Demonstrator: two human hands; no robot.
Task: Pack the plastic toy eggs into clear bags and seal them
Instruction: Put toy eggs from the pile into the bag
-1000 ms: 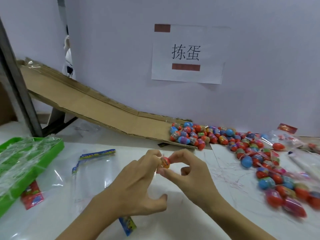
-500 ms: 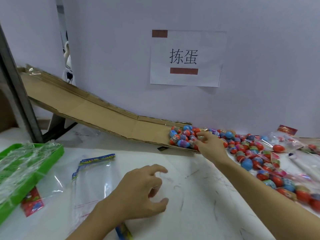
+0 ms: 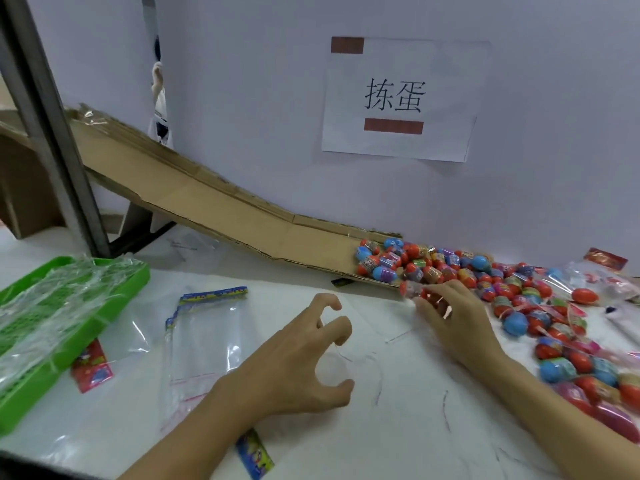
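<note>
Toy egg (image 3: 411, 289), blurred, pinched in right hand (image 3: 453, 320) fingertips beside the egg pile (image 3: 433, 265); left hand (image 3: 298, 362) empty, half-curled.

bags (image 3: 207, 337) left, eggs (image 3: 450, 268) right of hands (image 3: 304, 355)

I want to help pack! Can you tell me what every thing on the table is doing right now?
Left hand: grip open, curled, empty, over the table.
Right hand: grip shut on a toy egg at the pile's edge.
Egg pile: loose, at the cardboard ramp's bottom.
Clear bag: flat, empty.
Green tray: holding crumpled plastic.
Packed eggs: bagged, on the right.
</note>
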